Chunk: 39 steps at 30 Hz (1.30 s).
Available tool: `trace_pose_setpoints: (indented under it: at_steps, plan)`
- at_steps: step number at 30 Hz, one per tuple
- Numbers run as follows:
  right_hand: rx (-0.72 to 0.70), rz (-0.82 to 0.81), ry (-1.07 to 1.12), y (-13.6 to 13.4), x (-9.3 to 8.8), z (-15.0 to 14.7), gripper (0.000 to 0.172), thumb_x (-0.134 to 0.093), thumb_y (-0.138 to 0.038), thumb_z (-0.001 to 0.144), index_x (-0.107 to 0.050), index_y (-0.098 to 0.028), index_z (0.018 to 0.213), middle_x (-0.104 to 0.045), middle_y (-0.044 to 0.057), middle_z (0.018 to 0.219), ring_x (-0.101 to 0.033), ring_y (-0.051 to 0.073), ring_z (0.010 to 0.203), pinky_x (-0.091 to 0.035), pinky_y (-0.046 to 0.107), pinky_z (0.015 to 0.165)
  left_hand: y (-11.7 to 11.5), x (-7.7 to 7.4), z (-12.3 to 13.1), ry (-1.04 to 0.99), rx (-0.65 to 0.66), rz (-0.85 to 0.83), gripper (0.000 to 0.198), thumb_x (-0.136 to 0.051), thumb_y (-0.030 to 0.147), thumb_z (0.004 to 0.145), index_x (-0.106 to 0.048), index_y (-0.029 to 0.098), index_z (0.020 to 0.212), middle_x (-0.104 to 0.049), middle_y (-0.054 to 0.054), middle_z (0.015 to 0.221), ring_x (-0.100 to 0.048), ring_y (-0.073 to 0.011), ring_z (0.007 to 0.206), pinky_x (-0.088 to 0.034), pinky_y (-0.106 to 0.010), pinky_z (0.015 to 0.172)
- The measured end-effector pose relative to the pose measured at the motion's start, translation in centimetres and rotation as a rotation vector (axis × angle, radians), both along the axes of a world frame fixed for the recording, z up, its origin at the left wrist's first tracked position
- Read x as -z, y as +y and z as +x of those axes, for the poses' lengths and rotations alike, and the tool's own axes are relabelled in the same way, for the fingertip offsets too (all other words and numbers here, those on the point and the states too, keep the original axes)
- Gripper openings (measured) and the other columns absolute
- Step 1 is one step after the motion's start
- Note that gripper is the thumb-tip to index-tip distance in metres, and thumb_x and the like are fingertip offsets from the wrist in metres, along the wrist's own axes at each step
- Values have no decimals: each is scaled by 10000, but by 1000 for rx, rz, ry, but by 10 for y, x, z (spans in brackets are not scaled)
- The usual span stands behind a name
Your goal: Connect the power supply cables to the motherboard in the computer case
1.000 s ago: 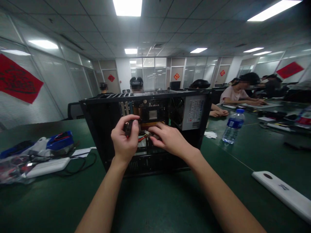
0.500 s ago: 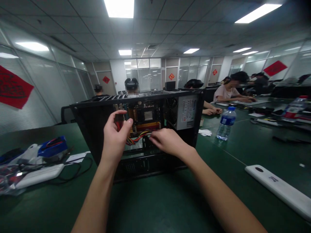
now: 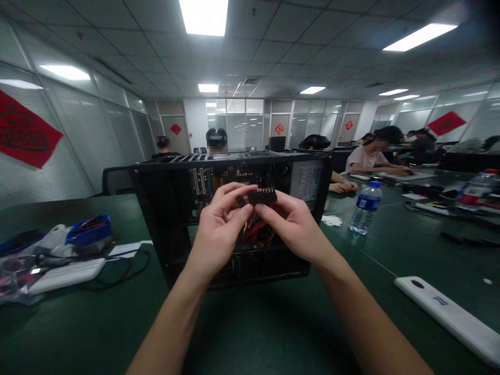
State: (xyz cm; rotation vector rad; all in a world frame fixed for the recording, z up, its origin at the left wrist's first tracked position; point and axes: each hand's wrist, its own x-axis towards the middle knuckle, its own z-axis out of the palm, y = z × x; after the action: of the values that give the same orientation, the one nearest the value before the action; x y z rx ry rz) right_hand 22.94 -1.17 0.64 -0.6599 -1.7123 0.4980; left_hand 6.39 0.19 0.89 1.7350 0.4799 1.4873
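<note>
An open black computer case [image 3: 156,224] stands on the green table in front of me. Before its open side, my left hand [image 3: 219,224] and my right hand [image 3: 297,224] meet, fingers closed. Pinched between them is a black multi-pin power connector [image 3: 263,196]; a smaller dark block at its left end lies at my left fingertips. Red, yellow and black wires [image 3: 255,229] hang below it. Behind my hands, light card slots [image 3: 198,182] show inside the case, along with the power supply [image 3: 307,179] at upper right. My hands hide much of the motherboard.
At right stand a water bottle [image 3: 366,208] and a crumpled tissue [image 3: 332,221]; a long white device [image 3: 449,312] lies nearer. On the left are a blue pouch [image 3: 89,229], a white bar [image 3: 68,276], cables and plastic bags. Several people sit beyond, one with hands [image 3: 344,184] just past the case.
Both my hands have come together in front of the case. The wires and their connector are lifted up between them; earlier my left hand was open and the wires lay lower inside.
</note>
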Motion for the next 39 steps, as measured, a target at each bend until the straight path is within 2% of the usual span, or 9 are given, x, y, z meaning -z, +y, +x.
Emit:
trace_pose_setpoints:
  at_steps: [3,8,14,20,24,27,30,35,39]
  plan:
    - [-143,-77,76,-3,-4,2,186,-663,-297,924,-726,-196,1066,-718,16,945,-655,127,791,-549,222,709,0,-4,-7,96,-72,102,261,-712,273,865,-755,227,1118,-555,-64,1333,-528,-227,1287,-527,-236,955]
    - [-317,-238,174,2,3,6,225,-708,-367,904,-748,-211,1061,-729,19,875,-672,136,732,-573,238,659,-2,-6,-10,184,9,154,349,-651,283,920,-688,235,1264,-569,-66,1395,-511,-225,1333,-491,-285,1056]
    - [-370,-228,356,14,10,8,238,-735,-403,881,-756,-203,1007,-748,43,892,-709,168,774,-605,298,724,-5,-2,-6,244,-67,123,572,-700,331,891,-553,204,1429,-677,-85,1286,-654,-227,1140,-531,-355,1020]
    - [-127,76,233,6,8,2,184,-771,-296,852,-713,-215,1006,-729,13,928,-711,147,834,-606,246,747,-15,-5,-6,261,-288,391,327,-684,185,891,-719,185,1216,-744,-44,1141,-695,-181,1044,-545,-286,980]
    - [4,272,147,-3,6,1,192,-785,-245,829,-645,-228,960,-698,-21,858,-687,111,720,-587,187,630,-12,-5,-11,278,-342,666,308,-616,59,897,-739,175,1154,-724,-60,1187,-682,-169,1084,-546,-269,956]
    - [47,382,48,-6,3,6,153,-754,-181,852,-644,-224,949,-728,-8,890,-725,134,798,-613,217,708,-9,-5,-14,302,-375,779,322,-596,42,902,-732,175,1162,-719,-76,1182,-677,-173,1091,-555,-278,920]
    - [83,557,-54,-8,-4,13,211,-690,-90,873,-646,-222,1032,-752,41,1056,-735,182,977,-627,304,848,-9,-5,-14,277,-386,803,292,-586,38,906,-739,164,1121,-716,-92,1188,-680,-178,1090,-560,-287,915]
    - [363,943,-318,-18,-11,26,312,-647,-18,866,-673,-216,1105,-754,74,1100,-738,191,973,-637,311,838,-11,-4,-14,258,-341,795,282,-585,2,887,-733,139,1084,-757,-74,1073,-712,-159,1001,-569,-268,910]
    - [468,1063,-393,-22,-2,33,373,-689,-50,862,-652,-186,1208,-728,101,1193,-719,225,1050,-632,366,898,-13,-3,-12,215,-294,784,283,-604,-21,863,-737,132,1059,-763,-71,1063,-723,-156,974,-581,-249,893]
